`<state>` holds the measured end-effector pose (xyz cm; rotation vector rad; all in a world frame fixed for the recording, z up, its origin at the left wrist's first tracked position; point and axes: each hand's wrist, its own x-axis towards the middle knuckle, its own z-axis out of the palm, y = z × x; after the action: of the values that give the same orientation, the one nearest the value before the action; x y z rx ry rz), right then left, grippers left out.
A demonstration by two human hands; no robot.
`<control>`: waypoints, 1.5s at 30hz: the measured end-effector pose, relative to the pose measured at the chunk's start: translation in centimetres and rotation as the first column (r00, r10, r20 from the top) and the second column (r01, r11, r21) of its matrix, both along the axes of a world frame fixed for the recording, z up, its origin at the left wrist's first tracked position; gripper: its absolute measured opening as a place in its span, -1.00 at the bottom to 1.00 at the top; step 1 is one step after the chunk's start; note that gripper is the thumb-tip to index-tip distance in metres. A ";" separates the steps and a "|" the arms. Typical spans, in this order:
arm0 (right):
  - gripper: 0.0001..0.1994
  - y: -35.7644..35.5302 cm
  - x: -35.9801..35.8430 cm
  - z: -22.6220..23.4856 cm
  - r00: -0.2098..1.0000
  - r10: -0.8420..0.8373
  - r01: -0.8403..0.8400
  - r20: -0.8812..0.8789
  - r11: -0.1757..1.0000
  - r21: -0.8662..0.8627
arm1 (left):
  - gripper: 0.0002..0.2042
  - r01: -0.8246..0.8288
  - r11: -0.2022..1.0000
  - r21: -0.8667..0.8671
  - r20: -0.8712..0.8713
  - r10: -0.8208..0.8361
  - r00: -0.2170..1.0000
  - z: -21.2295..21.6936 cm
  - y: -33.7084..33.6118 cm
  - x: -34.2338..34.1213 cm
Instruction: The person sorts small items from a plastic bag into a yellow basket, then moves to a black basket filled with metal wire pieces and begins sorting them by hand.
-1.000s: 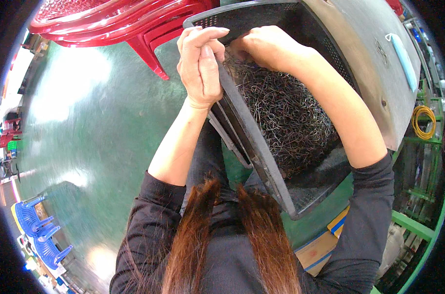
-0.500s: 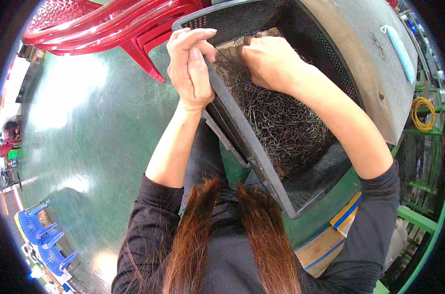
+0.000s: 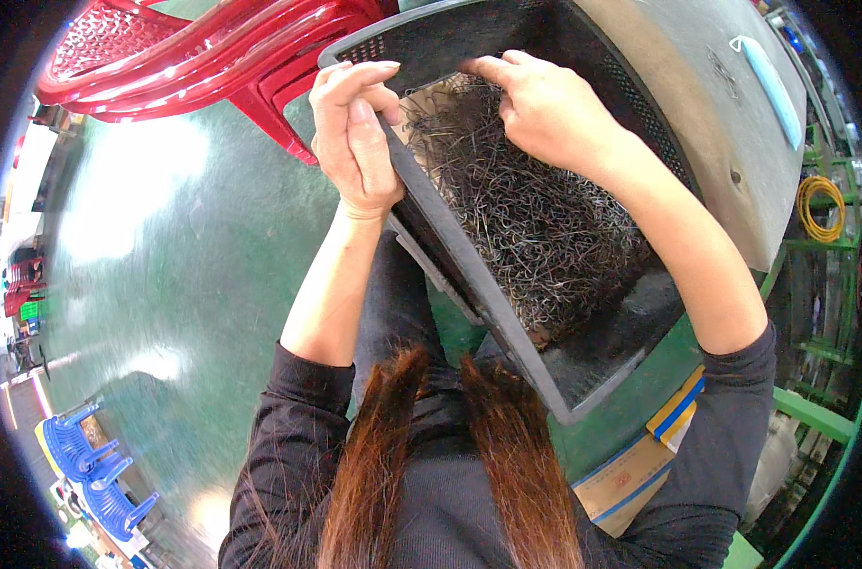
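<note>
While the left hand (image 3: 355, 142) clamps the black crate (image 3: 469, 275) rim, the right hand (image 3: 545, 114) pinches light, springy, tangle-prone wire clips (image 3: 535, 228).

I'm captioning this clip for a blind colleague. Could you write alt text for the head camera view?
A seated person's left hand grips the rim of a black plastic crate while the right hand reaches into its tangled wire hooks. Red plastic chairs stand on the green floor.

Head-mounted, looking steeply down from close above at both forearms and a black crate (image 3: 469, 275) on the lap; fisheye bending green floor (image 3: 165, 237) at left.
</note>
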<state>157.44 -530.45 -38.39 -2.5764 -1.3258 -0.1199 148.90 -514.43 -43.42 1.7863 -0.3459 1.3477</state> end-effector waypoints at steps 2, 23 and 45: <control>-0.58 -0.2 -0.1 -1.3 0.999 -0.001 -0.006 0.043 0.988 0.153 | -0.75 0.010 1.000 -0.006 0.003 -0.010 1.000 0.1 -0.1 0.1; -0.76 -17.1 10.3 9.2 0.707 -0.585 0.597 0.397 0.795 0.110 | -0.75 -0.011 0.997 -0.079 0.015 0.013 1.000 0.0 -0.3 0.1; -0.85 4.8 5.0 -0.6 0.993 -0.116 0.103 -0.015 0.924 -0.367 | -0.75 -0.039 0.999 -0.012 0.086 0.040 0.996 0.3 0.1 0.3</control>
<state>162.40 -525.66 -39.01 -2.9450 -1.2938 0.1734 149.20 -514.30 -43.15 1.7383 -0.3510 1.4546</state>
